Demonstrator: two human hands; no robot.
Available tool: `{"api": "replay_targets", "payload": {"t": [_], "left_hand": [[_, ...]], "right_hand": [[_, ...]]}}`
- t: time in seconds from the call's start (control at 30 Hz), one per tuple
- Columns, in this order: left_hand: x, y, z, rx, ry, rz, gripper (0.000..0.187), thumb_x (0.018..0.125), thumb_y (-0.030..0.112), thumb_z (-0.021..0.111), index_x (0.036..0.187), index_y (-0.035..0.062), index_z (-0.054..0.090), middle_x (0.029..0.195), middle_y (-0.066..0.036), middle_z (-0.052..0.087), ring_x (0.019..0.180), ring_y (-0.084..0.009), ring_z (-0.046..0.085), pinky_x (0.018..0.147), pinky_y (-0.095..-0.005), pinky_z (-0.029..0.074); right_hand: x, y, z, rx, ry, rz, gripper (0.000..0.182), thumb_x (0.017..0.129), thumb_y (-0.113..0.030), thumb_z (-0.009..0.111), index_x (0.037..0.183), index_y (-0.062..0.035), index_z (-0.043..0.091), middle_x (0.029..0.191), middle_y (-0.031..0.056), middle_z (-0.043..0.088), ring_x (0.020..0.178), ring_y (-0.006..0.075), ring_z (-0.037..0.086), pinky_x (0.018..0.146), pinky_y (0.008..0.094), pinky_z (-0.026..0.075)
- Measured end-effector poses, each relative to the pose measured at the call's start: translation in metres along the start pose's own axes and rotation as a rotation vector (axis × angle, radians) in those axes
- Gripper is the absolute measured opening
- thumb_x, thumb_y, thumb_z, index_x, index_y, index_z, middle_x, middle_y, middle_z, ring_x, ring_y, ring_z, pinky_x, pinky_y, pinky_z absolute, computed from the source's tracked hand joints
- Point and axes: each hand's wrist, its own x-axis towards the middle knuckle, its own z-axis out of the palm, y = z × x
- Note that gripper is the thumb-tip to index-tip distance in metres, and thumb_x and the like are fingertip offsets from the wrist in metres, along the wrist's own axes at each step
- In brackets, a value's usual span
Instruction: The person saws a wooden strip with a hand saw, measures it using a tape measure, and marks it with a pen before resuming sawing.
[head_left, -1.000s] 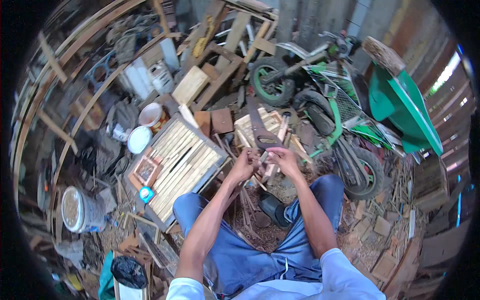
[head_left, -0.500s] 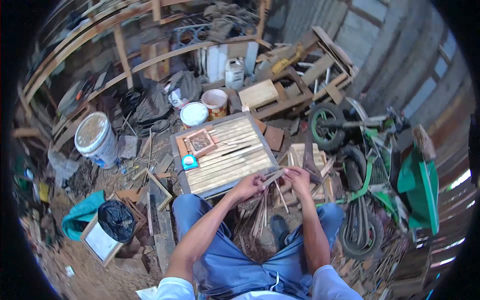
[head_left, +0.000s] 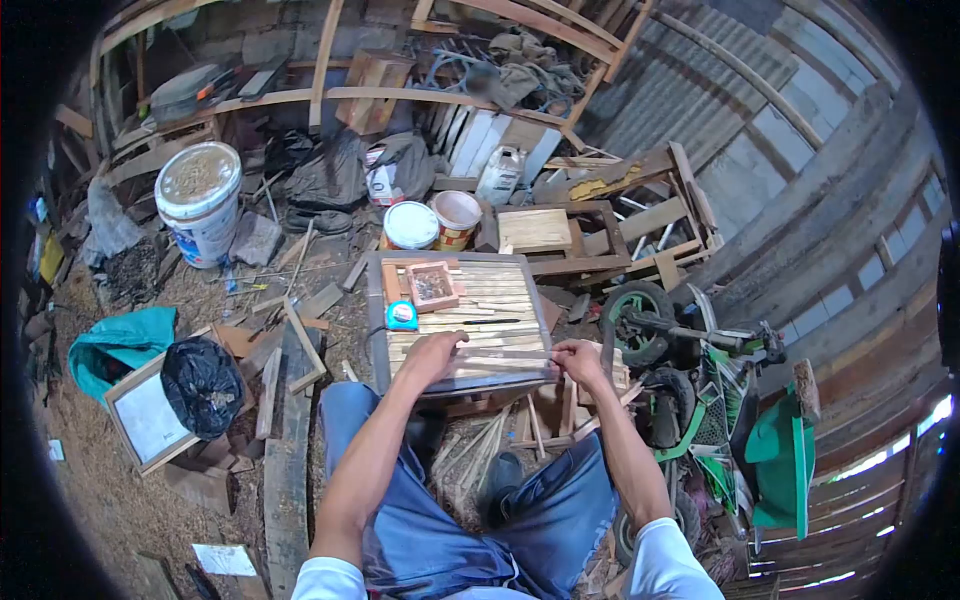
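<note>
Both your hands are closed on one thin strip (head_left: 505,354) of wood, a hand at either end: your left hand (head_left: 430,360) has its fingers curled at the strip's left end, partly hiding it, and your right hand (head_left: 581,362) pinches the right end between thumb and fingertips. You have it squarely between your grips, straight ahead of your body, above the near part of the slatted board (head_left: 378,325). Its long axis runs left to right across you, close to parallel with the board's near edge and with the slats. Whether the strip rests on those slats or hangs just over them, you cannot tell from this angle. Your left hand is over the board's surface, while your right is at its near right corner. Just beyond the strip lies a dark pen (head_left: 492,321), pointing nearly the same way; its left end is close to your left fingertips, so that hand is the nearer one. Farther up on the left sit the blue tape measure (head_left: 402,317) and, past it, a small wooden box (head_left: 432,287), both nearer your left hand than your right. Below the near edge, loose sticks (head_left: 470,447) lie between your legs.
</note>
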Motion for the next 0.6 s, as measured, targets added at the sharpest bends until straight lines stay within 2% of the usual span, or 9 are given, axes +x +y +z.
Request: {"api": "replay_targets", "payload": {"t": [0.07,0.1,0.13,0.27,0.37,0.4,0.5,0.53,0.6], "left_hand": [[-0.006,-0.007,-0.008,0.026,0.038,0.014,0.025,0.081,0.011,0.066,0.106,0.0066,0.066,0.089,-0.019,0.069,0.087,-0.0380,0.066,0.076,-0.0483,0.052],[-0.010,-0.008,-0.013,0.038,0.049,0.021,0.023,0.081,0.011,0.066,0.104,0.0058,0.065,0.087,-0.020,0.069,0.086,-0.0382,0.066,0.075,-0.0485,0.051],[-0.016,-0.006,-0.019,0.001,0.025,-0.016,0.021,0.081,0.011,0.066,0.100,0.0043,0.063,0.090,-0.020,0.067,0.086,-0.0383,0.065,0.074,-0.0488,0.051],[-0.025,-0.036,-0.006,0.025,0.136,0.102,0.021,0.080,0.010,0.065,0.100,0.0043,0.060,0.093,-0.018,0.062,0.089,-0.0388,0.063,0.075,-0.0486,0.051],[-0.035,-0.040,-0.012,0.086,0.158,0.105,0.021,0.080,0.008,0.064,0.100,0.0044,0.060,0.096,-0.016,0.062,0.089,-0.0402,0.062,0.074,-0.0484,0.052],[-0.037,-0.043,-0.011,0.101,0.142,0.057,0.023,0.078,0.008,0.066,0.100,0.0055,0.063,0.100,-0.014,0.062,0.094,-0.0383,0.062,0.079,-0.0476,0.051],[-0.038,-0.062,-0.005,0.226,0.133,0.067,0.025,0.076,0.011,0.069,0.101,0.0067,0.065,0.101,-0.012,0.063,0.101,-0.0344,0.061,0.086,-0.0472,0.048],[-0.038,-0.065,-0.003,0.237,0.116,0.032,0.026,0.076,0.013,0.070,0.101,0.0071,0.067,0.102,-0.011,0.064,0.107,-0.0309,0.059,0.092,-0.0461,0.044],[-0.043,-0.065,-0.006,0.278,0.151,0.113,0.024,0.080,0.014,0.069,0.102,0.0072,0.067,0.102,-0.010,0.064,0.103,-0.0304,0.058,0.092,-0.0440,0.043]], "right_hand": [[0.011,-0.002,0.015,-0.162,-0.052,-0.024,0.007,0.088,-0.004,0.069,0.089,0.0030,0.068,0.072,0.0041,0.067,0.065,0.0102,0.064,0.058,0.0246,0.052],[0.024,0.007,0.024,-0.237,-0.026,-0.111,0.006,0.088,-0.003,0.068,0.089,0.0022,0.068,0.072,0.0040,0.067,0.064,0.0101,0.064,0.058,0.0252,0.052],[0.023,-0.002,0.032,-0.184,-0.046,-0.113,0.005,0.088,-0.003,0.068,0.089,0.0020,0.068,0.072,0.0041,0.067,0.063,0.0101,0.063,0.058,0.0250,0.053],[0.023,-0.026,0.061,-0.187,-0.098,-0.090,0.005,0.087,-0.004,0.067,0.089,-0.0002,0.069,0.071,0.0050,0.067,0.064,0.0105,0.063,0.059,0.0266,0.052],[0.035,-0.016,0.081,-0.409,-0.101,-0.218,0.007,0.085,-0.007,0.069,0.090,-0.0017,0.070,0.072,0.0067,0.068,0.065,0.0127,0.064,0.060,0.0300,0.051],[0.046,-0.010,0.087,-0.444,-0.120,-0.295,0.010,0.083,-0.010,0.071,0.090,-0.0030,0.070,0.072,0.0083,0.069,0.067,0.0156,0.064,0.062,0.0335,0.051],[0.073,-0.003,0.098,-0.285,-0.146,-0.379,0.010,0.077,-0.007,0.065,0.084,-0.0066,0.072,0.081,0.0164,0.071,0.082,0.0310,0.069,0.075,0.0382,0.053],[0.076,-0.003,0.100,-0.325,-0.070,-0.433,0.013,0.078,-0.007,0.064,0.088,-0.0072,0.072,0.089,0.0164,0.070,0.087,0.0327,0.067,0.078,0.0400,0.052],[0.080,-0.006,0.107,-0.418,0.106,-0.554,0.019,0.081,-0.005,0.060,0.096,-0.0086,0.071,0.103,0.0168,0.068,0.096,0.0358,0.065,0.084,0.0432,0.052]]}}
